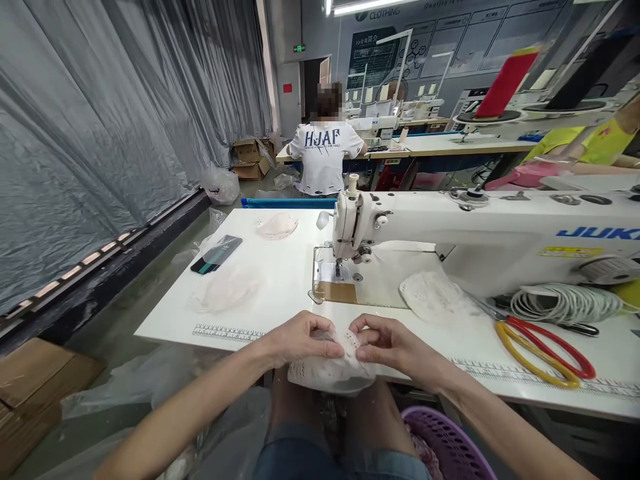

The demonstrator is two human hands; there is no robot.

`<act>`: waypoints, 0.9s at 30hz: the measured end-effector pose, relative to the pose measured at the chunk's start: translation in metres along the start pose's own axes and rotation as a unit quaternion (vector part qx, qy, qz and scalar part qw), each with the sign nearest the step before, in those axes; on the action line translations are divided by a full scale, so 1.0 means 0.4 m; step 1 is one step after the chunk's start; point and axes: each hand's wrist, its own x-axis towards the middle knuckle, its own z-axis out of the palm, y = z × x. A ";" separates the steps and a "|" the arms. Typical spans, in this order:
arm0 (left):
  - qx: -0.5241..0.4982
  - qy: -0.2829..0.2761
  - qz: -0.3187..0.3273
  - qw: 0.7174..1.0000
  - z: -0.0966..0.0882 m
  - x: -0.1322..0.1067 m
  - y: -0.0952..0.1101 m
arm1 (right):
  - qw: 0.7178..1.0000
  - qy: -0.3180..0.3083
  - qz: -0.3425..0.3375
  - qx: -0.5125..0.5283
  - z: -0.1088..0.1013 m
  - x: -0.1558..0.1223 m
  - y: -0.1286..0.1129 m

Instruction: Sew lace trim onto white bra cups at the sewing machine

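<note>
At the table's front edge, my left hand and my right hand pinch a piece of white lace fabric between thumbs and fingers. The lace hangs down over my lap. Just beyond my hands stands a white sewing machine, its needle and presser foot above the metal plate. Another white lace piece lies on the table right of the needle. Pale pink fabric pieces lie on the left side of the table.
Scissors with red and yellow handles and a coil of pale cord lie at the right. A phone rests at the left. Below the table is a purple basket. A person in a white shirt sits ahead.
</note>
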 end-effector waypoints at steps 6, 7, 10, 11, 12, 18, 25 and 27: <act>-0.027 -0.004 0.006 1.000 0.051 -0.052 -0.018 | 1.000 0.016 0.002 -0.021 0.033 -0.072 0.014; -0.032 -0.005 0.005 0.999 0.061 -0.059 -0.023 | 1.000 0.016 0.001 -0.025 0.039 -0.084 0.017; -0.038 -0.012 -0.003 0.999 0.088 -0.076 -0.038 | 1.000 0.016 0.008 -0.022 0.054 -0.118 0.036; -0.037 -0.016 -0.007 0.999 0.096 -0.079 -0.043 | 1.000 0.017 0.010 -0.021 0.059 -0.126 0.043; -0.037 -0.021 -0.011 0.999 0.103 -0.081 -0.048 | 1.000 0.018 0.012 -0.023 0.063 -0.132 0.051; -0.037 -0.002 -0.014 0.999 0.132 -0.073 -0.075 | 0.998 0.025 0.010 -0.064 0.076 -0.136 0.073; -0.070 0.008 -0.031 0.997 0.117 -0.087 -0.092 | 0.996 -0.023 0.046 -0.077 0.069 -0.147 0.070; -0.080 0.011 -0.051 0.995 0.111 -0.085 -0.096 | 0.996 -0.033 0.073 -0.050 0.058 -0.155 0.080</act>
